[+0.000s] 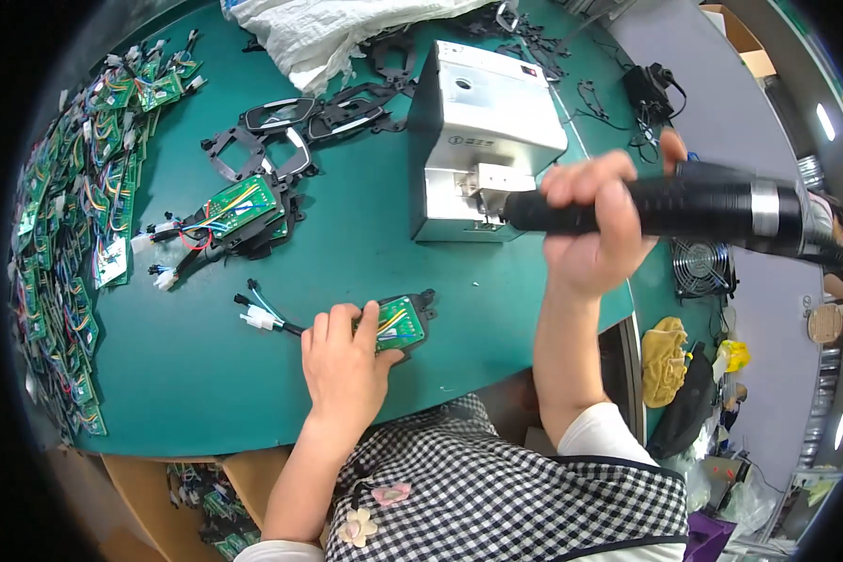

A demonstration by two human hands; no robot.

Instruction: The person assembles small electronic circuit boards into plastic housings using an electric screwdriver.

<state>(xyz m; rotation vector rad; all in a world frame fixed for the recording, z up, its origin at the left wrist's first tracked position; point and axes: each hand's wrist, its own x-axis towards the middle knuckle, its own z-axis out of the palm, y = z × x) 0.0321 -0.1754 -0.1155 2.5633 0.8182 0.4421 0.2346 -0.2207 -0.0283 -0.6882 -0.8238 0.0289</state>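
Observation:
My right hand (592, 225) is wrapped round a black electric screwdriver (698, 206), held almost level. Its tip meets the small metal outlet on the front of a silver box-shaped screw feeder (501, 108). On the green table, my left hand (342, 361) grips a green circuit board (402, 323) seated in a black plastic frame, thumb at the near edge and fingers over the top. The fingers hide part of the board. Its wires end in a white connector (260, 317), lying to the left of the hand.
Many wired circuit boards (89, 206) are heaped along the left edge. Stacked board-and-frame assemblies (243, 211) lie left of the feeder, with loose black frames (285, 131) behind them. A white sack (332, 28) sits at the back. Right of the table are a fan (702, 267) and a yellow cloth (665, 361).

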